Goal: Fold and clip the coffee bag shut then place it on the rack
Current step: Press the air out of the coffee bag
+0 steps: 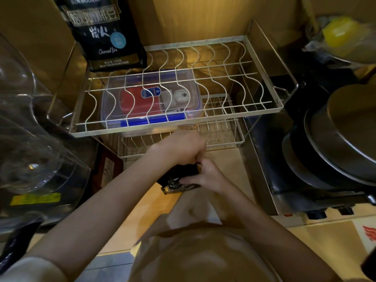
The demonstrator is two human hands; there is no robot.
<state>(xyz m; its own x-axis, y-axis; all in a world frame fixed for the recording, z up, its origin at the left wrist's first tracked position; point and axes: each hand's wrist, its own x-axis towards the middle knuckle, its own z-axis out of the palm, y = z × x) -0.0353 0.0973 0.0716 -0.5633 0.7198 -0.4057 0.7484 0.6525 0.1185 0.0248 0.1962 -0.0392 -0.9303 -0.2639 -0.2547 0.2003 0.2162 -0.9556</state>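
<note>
A small black coffee bag (pixel 177 181) with gold print is held in front of me, below the wire rack (pixel 179 127). My left hand (pixel 181 148) grips its top from above, fingers curled over the fold. My right hand (pixel 205 176) holds the bag's right side, thumb pressed on its face. No clip shows; the hands hide the bag's top edge. A second, larger black coffee bag (pixel 105 33) stands upright at the back left corner of the rack's top tier.
A clear lidded box (pixel 150 98) with blue clasps sits on the lower tier under the wire top. A glass jug (pixel 30 139) stands at left. Stacked dark pans (pixel 335 149) fill the right. A yellow-lidded container (pixel 339 31) is at far right back.
</note>
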